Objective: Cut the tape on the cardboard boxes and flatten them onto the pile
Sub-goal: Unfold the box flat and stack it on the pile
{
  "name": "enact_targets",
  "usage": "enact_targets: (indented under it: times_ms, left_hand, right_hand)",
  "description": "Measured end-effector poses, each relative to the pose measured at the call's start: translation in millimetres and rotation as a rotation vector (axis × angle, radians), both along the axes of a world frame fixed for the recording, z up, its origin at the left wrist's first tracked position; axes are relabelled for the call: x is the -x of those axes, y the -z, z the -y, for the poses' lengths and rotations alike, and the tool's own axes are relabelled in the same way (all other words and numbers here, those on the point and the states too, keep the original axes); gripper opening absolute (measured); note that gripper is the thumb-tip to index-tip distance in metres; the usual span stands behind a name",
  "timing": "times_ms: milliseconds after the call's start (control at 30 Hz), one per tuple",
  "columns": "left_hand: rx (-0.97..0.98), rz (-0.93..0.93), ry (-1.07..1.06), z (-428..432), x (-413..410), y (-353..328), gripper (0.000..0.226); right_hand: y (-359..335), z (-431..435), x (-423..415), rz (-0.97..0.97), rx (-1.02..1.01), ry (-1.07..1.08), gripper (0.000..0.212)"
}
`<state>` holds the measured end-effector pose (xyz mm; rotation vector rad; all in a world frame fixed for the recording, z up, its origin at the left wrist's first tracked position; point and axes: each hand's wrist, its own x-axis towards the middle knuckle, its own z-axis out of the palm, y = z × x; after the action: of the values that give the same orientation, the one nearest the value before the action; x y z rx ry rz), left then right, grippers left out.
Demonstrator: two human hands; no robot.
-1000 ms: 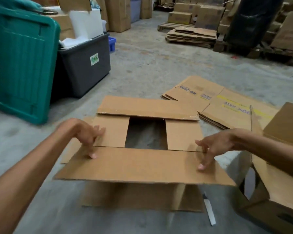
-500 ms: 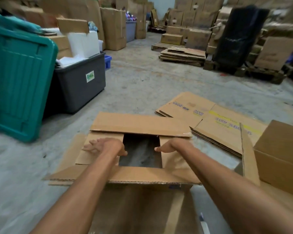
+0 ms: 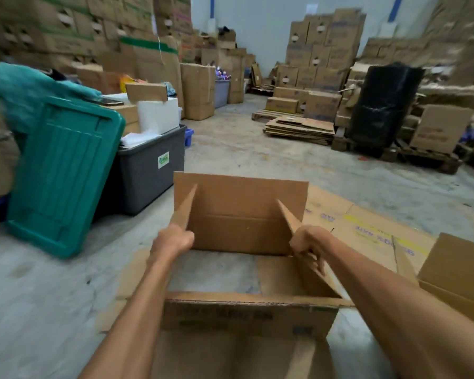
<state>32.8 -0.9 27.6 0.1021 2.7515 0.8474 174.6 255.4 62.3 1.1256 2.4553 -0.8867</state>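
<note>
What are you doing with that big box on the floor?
A person is opening up a cardboard box that stands on the concrete floor. The left hand grips the left side flap and the right hand grips the right one, with the far flap standing up. The box has no bottom, so the floor shows through it. Already flattened cardboard lies just beyond, to the right. This box is not flat yet.

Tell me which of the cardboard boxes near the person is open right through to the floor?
The box between the left hand and right hand: bare concrete shows through it. The box at the right edge looks closed.
</note>
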Motion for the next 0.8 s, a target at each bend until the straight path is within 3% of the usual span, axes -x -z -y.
enact_targets:
  times_ms: [33,100,233,433,467,533,633,700,800]
  left_hand:
    - [-0.123,0.016,-0.067,12,13,-12,0.043]
    - [-0.332,0.052,-0.166,29,31,-36,0.051]
    - [-0.66,-0.012,-0.345,37,52,-67,0.061]
    - [-1.292,-0.047,-0.482,28,44,-105,0.01]
    - [-1.379,-0.022,-0.483,27,44,-104,0.003]
    - [-1.569,0.077,-0.479,25,46,-93,0.012]
    - [-1.766,0.248,-0.476,26,42,-46,0.013]
    - [-1.755,0.303,-0.524,35,31,7,0.017]
    - [-1.733,0.449,-0.758,50,4,93,0.046]
  right_hand:
    - [-24,-6,-7,0.03,-0.031,-0.036,0.008]
    - [-77,-16,-20,0.128,-0.137,-0.063,0.01]
    - [-165,-35,-41,-0.062,-0.269,-0.114,0.025]
    - [-225,-12,-79,-0.422,-0.296,-0.285,0.048]
    - [-225,-11,-84,-0.466,-0.292,-0.315,0.051]
    - [-219,-9,-93,-0.513,-0.278,-0.349,0.061]
    - [-173,-13,-102,-0.411,-0.286,-0.429,0.069]
    - [-118,-14,-102,-0.235,-0.322,-0.498,0.073]
    - [-13,-14,-98,-0.031,-0.475,-0.614,0.081]
